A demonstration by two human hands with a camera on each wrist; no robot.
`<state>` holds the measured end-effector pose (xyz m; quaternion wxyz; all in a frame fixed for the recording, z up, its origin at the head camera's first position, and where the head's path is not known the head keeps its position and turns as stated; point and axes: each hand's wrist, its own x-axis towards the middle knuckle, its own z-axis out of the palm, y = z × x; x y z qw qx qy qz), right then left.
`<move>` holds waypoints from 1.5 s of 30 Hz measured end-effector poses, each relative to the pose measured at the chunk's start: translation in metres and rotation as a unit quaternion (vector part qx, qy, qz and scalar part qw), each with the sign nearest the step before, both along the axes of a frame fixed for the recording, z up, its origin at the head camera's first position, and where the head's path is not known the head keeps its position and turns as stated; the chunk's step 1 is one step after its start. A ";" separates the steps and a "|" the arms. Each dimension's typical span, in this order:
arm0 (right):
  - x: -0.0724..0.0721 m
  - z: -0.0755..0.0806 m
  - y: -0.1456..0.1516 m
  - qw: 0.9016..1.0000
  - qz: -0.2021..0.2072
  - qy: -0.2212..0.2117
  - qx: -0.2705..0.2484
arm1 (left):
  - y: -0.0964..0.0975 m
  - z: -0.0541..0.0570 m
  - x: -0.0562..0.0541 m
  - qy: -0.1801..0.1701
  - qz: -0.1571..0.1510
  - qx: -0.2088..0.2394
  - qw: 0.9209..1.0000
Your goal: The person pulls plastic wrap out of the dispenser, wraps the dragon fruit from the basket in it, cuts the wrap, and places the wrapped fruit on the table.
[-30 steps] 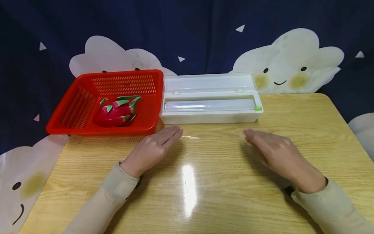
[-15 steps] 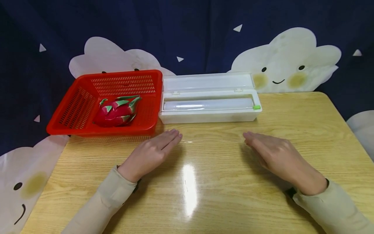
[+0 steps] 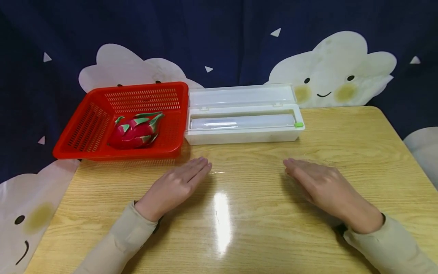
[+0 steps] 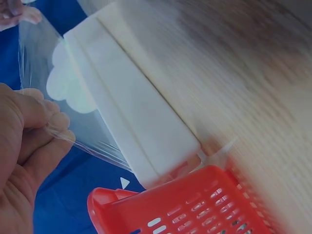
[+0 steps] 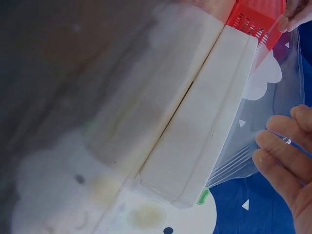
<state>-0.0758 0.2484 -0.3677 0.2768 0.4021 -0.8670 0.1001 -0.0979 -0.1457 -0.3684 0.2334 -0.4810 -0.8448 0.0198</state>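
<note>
A white cling film dispenser (image 3: 244,137) stands at the back of the table, lid raised, with the film roll (image 3: 246,121) inside. Clear cling film (image 4: 100,139) stretches from the dispenser to both hands; in the head view it is nearly invisible. My left hand (image 3: 174,186) pinches one side of the film's edge between thumb and fingers, as the left wrist view shows. On the other side, my right hand (image 3: 319,186) holds the edge at its fingertips. Both hands are above the table, in front of the dispenser and apart from each other.
A red plastic basket (image 3: 118,155) sits left of the dispenser, against its end. In it lies a pink and green dragon fruit (image 3: 131,135). A green slider (image 3: 299,125) is at the dispenser's right end. Behind the wooden table (image 3: 260,236) hangs a dark blue cloud-print curtain (image 3: 232,42).
Both hands have drawn slightly back toward the person, away from the dispenser, with the film between them. The head view has shifted a little; basket and dispenser have stayed in place.
</note>
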 end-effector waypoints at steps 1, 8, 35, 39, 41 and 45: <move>0.001 0.001 0.000 1.000 0.000 -0.001 0.002 | 0.000 0.000 0.001 0.003 -0.001 0.001 1.000; 0.006 0.003 0.002 1.000 -0.001 -0.011 0.021 | 0.000 -0.001 0.005 0.011 -0.013 0.002 1.000; 0.023 0.004 0.002 0.999 0.021 0.001 0.032 | -0.005 -0.007 0.023 0.002 -0.034 0.004 0.999; 0.025 0.001 0.003 0.999 0.017 -0.013 0.043 | -0.007 -0.009 0.025 0.002 -0.034 -0.002 0.999; 0.027 0.001 0.004 0.998 0.013 -0.022 0.053 | -0.007 -0.009 0.026 0.002 -0.034 -0.005 0.999; 0.029 0.002 0.003 0.998 0.016 -0.024 0.054 | -0.009 -0.010 0.028 0.004 -0.034 -0.011 0.999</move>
